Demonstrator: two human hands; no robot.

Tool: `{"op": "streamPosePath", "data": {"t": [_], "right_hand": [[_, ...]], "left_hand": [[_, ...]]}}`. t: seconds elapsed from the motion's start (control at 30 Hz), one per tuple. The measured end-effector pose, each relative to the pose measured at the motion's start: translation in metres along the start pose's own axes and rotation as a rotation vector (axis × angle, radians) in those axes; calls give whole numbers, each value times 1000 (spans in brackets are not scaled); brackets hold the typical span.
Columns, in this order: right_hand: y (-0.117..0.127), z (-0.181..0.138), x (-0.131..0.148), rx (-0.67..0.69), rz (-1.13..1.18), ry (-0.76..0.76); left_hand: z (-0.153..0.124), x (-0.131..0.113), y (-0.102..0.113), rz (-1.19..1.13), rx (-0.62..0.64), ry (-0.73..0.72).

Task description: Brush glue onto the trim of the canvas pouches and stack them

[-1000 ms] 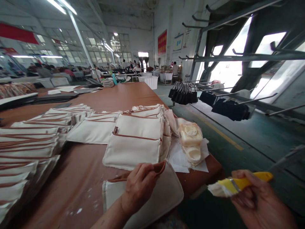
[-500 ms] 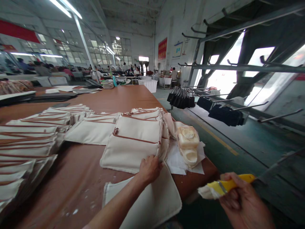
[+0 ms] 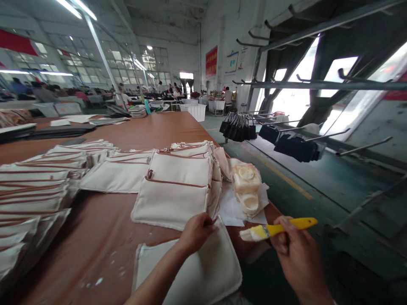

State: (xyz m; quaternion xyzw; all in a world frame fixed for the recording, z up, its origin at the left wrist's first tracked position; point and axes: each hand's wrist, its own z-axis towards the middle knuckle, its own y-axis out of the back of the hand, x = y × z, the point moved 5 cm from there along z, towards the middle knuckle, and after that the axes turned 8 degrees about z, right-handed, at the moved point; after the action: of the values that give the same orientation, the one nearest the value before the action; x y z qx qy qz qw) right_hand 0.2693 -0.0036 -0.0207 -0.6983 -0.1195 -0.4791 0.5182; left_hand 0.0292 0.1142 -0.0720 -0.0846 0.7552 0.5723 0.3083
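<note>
Cream canvas, soft and light, makes up the flat rectangular pouch (image 3: 197, 271) lying nearest us at the front edge of the brown table (image 3: 104, 237). We judge it floppy and easy to crease, best taken by a stitched edge or corner. Our left hand (image 3: 196, 231) rests on its far edge, fingers curled and pinching the cloth there, forearm reaching in from below. Our right hand (image 3: 297, 258) hangs off the table's edge to the right, its grip closed around the yellow handle of a flat paintbrush (image 3: 275, 230) whose pale bristles point left toward the pouch, just short of it. Beyond the left hand lies a stack of cream pouches with brown trim (image 3: 178, 186), and beside it a glue-smeared plastic container on white paper (image 3: 246, 188). Farther left, more pouches overlap in rows (image 3: 38, 186). Dark bags (image 3: 238, 127) hang on a metal rack beyond.
</note>
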Motion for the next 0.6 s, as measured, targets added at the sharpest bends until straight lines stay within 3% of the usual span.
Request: {"op": "streamPosePath", "data": {"t": [0.13,0.3,0.37,0.47,0.6], "right_hand": [[-15,3,-2,108,-189,102],[-59,-4,5,342,-624,524],[-73,-4,3,405,-727,624],[-80,0,4,391,-761,690],[-77,-5,15,363,-796,755]], "left_hand": [[-20,-5,5,-248,74,-56],[-38,-17,11,-634,106,-44],[-43,-21,12,-788,142,-33],[-49,-24,13,-846,184,-21],[-51,-22,14,-853,149,9]]}}
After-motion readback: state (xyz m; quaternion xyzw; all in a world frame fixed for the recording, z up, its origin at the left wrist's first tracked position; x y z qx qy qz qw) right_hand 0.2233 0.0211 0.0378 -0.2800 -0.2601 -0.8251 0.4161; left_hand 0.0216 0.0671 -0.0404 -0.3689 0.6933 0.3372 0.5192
